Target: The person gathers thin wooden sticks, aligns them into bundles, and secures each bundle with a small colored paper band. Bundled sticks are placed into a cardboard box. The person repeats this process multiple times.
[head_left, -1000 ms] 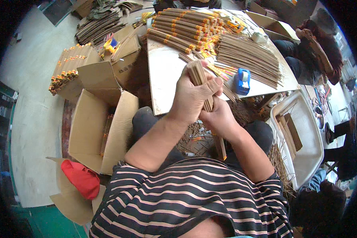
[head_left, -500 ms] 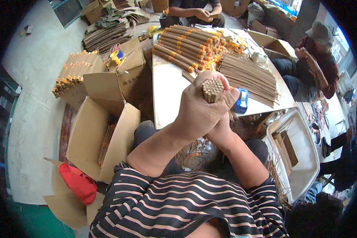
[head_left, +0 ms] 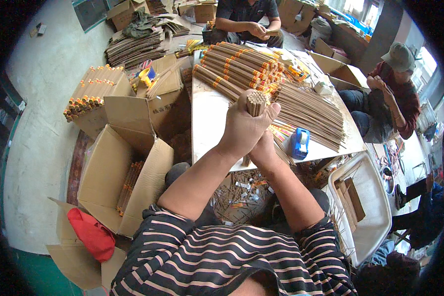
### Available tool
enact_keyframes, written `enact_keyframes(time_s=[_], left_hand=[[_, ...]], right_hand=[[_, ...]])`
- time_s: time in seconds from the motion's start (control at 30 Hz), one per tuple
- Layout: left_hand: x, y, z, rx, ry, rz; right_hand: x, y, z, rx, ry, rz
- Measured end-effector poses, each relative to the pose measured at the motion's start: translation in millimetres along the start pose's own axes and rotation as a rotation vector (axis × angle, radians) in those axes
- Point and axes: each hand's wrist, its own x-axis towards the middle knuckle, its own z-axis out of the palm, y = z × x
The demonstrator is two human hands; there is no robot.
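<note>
In front of me, over the near edge of the white table [head_left: 208, 143], both hands are closed round an upright bundle of thin brown incense sticks [head_left: 257, 102]. My left hand [head_left: 239, 127] wraps its upper part, and the stick ends show above the fingers. Just below and to the right, my right hand [head_left: 265, 147] presses against the same bundle, its fingers mostly hidden. A blue tape dispenser [head_left: 299, 143] stands on the table to the right of my hands. Loose incense sticks [head_left: 313, 113] lie spread behind it. Farther back are stacked bundles [head_left: 237, 64] with orange-yellow bands.
An open cardboard box [head_left: 101, 172] with banded bundles inside stands at my left, near a red cloth [head_left: 91, 234]. A white plastic tub [head_left: 375, 197] is at my right. Two people sit across the table, one [head_left: 249, 24] at the far side, another [head_left: 397, 93] at the right.
The bundle leans so that more of its side shows above my hands. My view has shifted, bringing more of the tape dispenser and the littered floor into sight.
</note>
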Motion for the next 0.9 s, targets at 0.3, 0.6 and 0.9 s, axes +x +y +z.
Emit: enact_keyframes(time_s=[0.3, 0.6, 0.9], left_hand=[[-15.9, 39.4, -1.8, 0.143, -0.120, 0.147], [-55.6, 41.6, -31.3, 0.360, -0.522, -0.066], [-106.8, 13.2, -19.3, 0.148, -0.752, -0.401]], right_hand=[[-16.1, -35.4, -8.4, 0.050, -0.169, 0.012], [-47.4, -83.5, -64.3, 0.020, -0.068, -0.043], [-95.9, -83.4, -58.2, -0.173, -0.066, 0.027]])
